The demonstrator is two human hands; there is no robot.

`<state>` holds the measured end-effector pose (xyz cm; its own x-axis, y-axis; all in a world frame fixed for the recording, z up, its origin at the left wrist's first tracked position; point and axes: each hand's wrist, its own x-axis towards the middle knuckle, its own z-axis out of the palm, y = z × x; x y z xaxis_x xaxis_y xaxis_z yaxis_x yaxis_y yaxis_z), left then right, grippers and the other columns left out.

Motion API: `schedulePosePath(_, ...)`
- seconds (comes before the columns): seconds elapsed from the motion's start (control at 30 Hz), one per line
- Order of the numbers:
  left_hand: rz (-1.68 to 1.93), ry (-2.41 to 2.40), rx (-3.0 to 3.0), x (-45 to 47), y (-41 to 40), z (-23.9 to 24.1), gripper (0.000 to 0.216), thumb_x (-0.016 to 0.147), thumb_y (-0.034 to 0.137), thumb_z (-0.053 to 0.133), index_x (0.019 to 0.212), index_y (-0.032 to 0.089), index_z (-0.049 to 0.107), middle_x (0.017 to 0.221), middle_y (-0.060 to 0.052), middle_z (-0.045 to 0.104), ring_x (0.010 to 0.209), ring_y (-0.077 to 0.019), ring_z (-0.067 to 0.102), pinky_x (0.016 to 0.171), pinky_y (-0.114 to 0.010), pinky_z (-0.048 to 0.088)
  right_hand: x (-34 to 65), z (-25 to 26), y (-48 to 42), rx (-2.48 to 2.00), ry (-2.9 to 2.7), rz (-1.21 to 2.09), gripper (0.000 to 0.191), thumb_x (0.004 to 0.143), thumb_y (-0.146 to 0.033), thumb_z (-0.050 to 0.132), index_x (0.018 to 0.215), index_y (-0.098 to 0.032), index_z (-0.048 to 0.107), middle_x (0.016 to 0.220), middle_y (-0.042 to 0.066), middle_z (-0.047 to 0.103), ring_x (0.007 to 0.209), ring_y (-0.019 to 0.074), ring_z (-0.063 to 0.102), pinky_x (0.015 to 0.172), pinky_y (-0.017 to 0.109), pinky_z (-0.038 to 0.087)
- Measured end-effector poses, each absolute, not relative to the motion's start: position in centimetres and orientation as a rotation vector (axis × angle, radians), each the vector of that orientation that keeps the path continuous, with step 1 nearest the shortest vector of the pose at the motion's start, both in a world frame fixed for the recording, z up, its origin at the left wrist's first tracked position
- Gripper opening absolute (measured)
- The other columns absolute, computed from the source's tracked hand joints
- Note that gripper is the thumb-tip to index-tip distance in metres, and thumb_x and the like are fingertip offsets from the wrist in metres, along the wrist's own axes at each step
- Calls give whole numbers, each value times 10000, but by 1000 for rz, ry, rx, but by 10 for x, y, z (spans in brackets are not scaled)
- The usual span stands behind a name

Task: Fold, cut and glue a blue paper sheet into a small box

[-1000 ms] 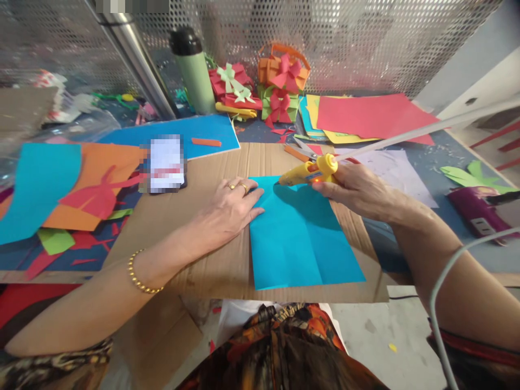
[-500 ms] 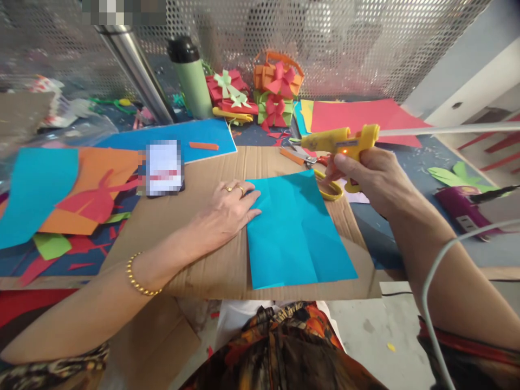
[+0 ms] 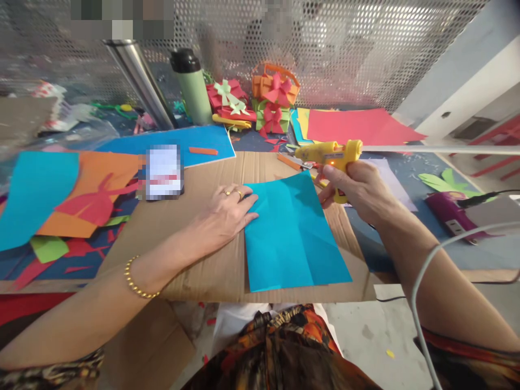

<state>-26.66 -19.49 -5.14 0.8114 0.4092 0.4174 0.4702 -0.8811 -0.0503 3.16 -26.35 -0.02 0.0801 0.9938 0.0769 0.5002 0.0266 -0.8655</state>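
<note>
A creased sheet of turquoise paper (image 3: pixel 292 238) lies on a flat piece of brown cardboard (image 3: pixel 195 276) in front of me. My left hand (image 3: pixel 232 214) rests flat beside it, fingertips on the paper's left edge and fingers slightly spread. In my right hand (image 3: pixel 357 187) is a yellow hot glue gun (image 3: pixel 343 157), its small light glowing orange and its nozzle pointing left. The glue gun is above the paper's upper right corner. Partly hidden behind it and my fingers are scissors (image 3: pixel 298 161).
A phone (image 3: pixel 163 171) and orange paper (image 3: pixel 97 179) are on the left. Behind stand a green bottle (image 3: pixel 193 92) and folded paper baskets (image 3: pixel 274 89). Red sheets (image 3: pixel 361 124) lie at the back right. A purple power strip (image 3: pixel 450 216) with a cord is at the right.
My right hand has moved the glue gun slightly left and down, now covering more of the scissors. My left hand stays at the paper's edge. The view has shifted slightly.
</note>
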Motion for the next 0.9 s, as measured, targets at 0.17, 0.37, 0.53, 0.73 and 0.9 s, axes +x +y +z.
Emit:
schedulePosePath(0.17, -604, -638, -2793, -266, -195, -50, 291, 1078, 300, 570, 1243, 114, 722, 1227, -175, 746, 1114, -320, 684, 926, -447, 507, 21, 0, -261, -1558, -1605, 718, 489, 972, -685, 571, 765, -244, 620, 688, 38, 647, 600, 181, 624, 578, 340, 537)
schedulePosePath(0.37, -538, -647, -2802, -265, -196, -47, 296, 1077, 302, 572, 1250, 111, 719, 1245, -176, 743, 1131, -325, 688, 941, -453, 518, 12, -7, -255, -1544, -1690, 686, 492, 955, -725, 564, 865, -249, 654, 615, -19, 532, 566, 159, 517, 529, 315, 422)
schedulePosePath(0.53, -467, -685, -2853, -266, -199, -40, 323, 1085, 299, 555, 1307, 111, 696, 1283, -188, 729, 1190, -324, 680, 1001, -474, 523, 5, -9, -253, -1499, -1746, 694, 488, 966, -727, 542, 903, -253, 642, 703, -6, 570, 630, 165, 544, 561, 319, 431)
schedulePosePath(0.73, -442, -667, -2865, -266, -201, -35, 367, 1098, 326, 539, 1317, 70, 685, 1309, -211, 718, 1205, -338, 686, 1004, -484, 545, 1, -17, -250, -1352, -1774, 723, 543, 969, -746, 560, 756, -248, 596, 663, 19, 627, 604, 166, 595, 603, 339, 512)
schedulePosePath(0.9, -408, -656, -2826, -264, -203, -34, 350, 1091, 312, 561, 1285, 53, 693, 1264, -213, 732, 1204, -337, 690, 993, -479, 553, 3, -26, -245, -1297, -1765, 730, 542, 968, -744, 580, 777, -241, 645, 659, 27, 669, 595, 166, 616, 599, 340, 550)
